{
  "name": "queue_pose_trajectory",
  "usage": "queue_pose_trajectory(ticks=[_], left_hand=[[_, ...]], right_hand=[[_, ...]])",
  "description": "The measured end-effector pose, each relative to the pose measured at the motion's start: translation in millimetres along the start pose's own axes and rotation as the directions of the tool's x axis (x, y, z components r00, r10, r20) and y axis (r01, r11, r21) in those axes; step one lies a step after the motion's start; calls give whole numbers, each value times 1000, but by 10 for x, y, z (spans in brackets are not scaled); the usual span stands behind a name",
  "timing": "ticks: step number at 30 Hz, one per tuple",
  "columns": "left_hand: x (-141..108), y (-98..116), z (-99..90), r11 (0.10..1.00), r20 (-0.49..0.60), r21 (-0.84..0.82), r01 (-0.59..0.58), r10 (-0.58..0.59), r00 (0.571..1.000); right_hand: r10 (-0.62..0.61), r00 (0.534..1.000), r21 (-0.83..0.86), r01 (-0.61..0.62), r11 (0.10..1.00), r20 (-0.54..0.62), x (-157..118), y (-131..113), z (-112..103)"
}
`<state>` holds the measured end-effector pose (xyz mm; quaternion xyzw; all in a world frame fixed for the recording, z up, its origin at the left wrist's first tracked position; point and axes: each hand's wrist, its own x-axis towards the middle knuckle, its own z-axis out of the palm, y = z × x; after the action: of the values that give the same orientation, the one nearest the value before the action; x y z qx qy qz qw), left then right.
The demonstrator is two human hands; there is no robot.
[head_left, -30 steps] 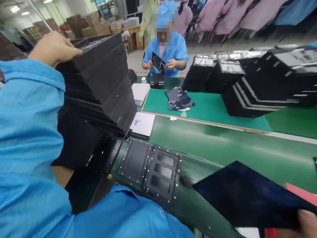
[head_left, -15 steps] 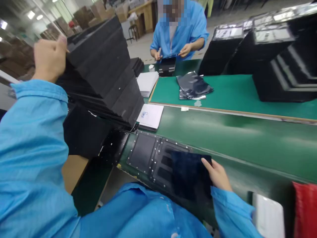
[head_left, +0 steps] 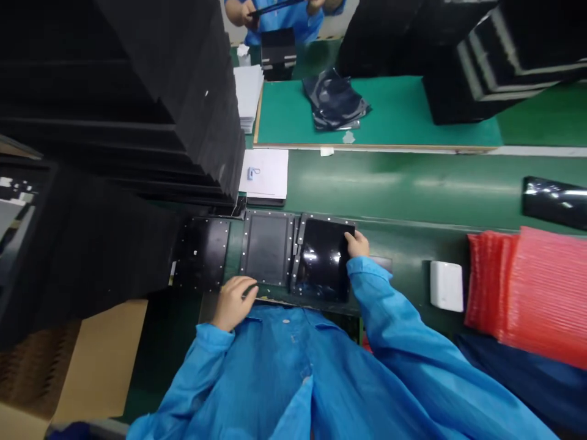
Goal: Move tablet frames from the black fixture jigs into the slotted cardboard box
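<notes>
A glossy black rectangular panel [head_left: 323,260] lies over the right half of a dark two-part fixture with pale studs along its rims. My right hand [head_left: 357,244] pinches the panel's upper right edge. The fixture's left half [head_left: 268,244] is uncovered and shows a flat recessed face. At its lower left corner, my left hand [head_left: 235,301] hovers with fingers curved and thumb apart, nothing held. Left of the fixture is another black studded plate [head_left: 204,253].
A tall stack of black sheets [head_left: 202,104] rises at left, above an open cardboard box [head_left: 103,360]. White papers [head_left: 270,177] lie behind the fixture. At right are a white plastic object [head_left: 446,285] and red bubble-wrap bags [head_left: 545,287]. A co-worker's hands [head_left: 250,13] hold a dark thin piece opposite.
My left hand has come down from the top of the black stack to the fixture's front corner. My right hand has brought the panel left onto the fixture's right half. The view has tilted down.
</notes>
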<state>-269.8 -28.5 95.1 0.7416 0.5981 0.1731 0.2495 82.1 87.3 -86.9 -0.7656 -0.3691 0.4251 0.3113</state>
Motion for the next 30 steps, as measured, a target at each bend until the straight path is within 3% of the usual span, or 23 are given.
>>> queue_pose_trajectory(ticks=[4, 7, 11, 13, 15, 18, 21, 25, 27, 30], left_hand=[[74, 51, 662, 999, 336, 18, 44, -48, 941], [330, 114, 1049, 989, 476, 121, 84, -132, 869], [476, 84, 1420, 974, 504, 200, 106, -195, 841], [431, 73, 1504, 964, 494, 225, 145, -241, 836], [428, 103, 1519, 945, 477, 259, 201, -306, 824], [739, 220, 1480, 911, 388, 319, 262, -377, 841], [1396, 329, 1435, 893, 270, 344, 290, -390, 880], [2105, 312, 1455, 867, 235, 353, 352, -446, 863], [2223, 290, 1507, 858, 216, 368, 360, -455, 864], [2117, 360, 1565, 826, 153, 409, 388, -481, 863]], right_hand=[[-107, 973, -198, 66, 978, -205, -184, 38, -10], [-170, 965, -246, 119, 962, -200, -540, 297, 17], [-50, 991, -131, 34, 991, -124, -1255, 869, 101], [-6, 993, -93, -4, 996, -114, -1551, 1075, 154], [-19, 996, -54, 14, 998, -91, -1656, 1148, 189], [-147, 989, -26, 147, 989, -13, -1328, 1005, 167], [-266, 962, 4, 266, 964, 58, -568, 674, 68], [-285, 943, 157, 260, 953, 173, 334, 368, 2], [-293, 926, 257, 231, 938, 239, 516, 350, 19], [-286, 928, 297, 212, 931, 237, 491, 346, 39]])
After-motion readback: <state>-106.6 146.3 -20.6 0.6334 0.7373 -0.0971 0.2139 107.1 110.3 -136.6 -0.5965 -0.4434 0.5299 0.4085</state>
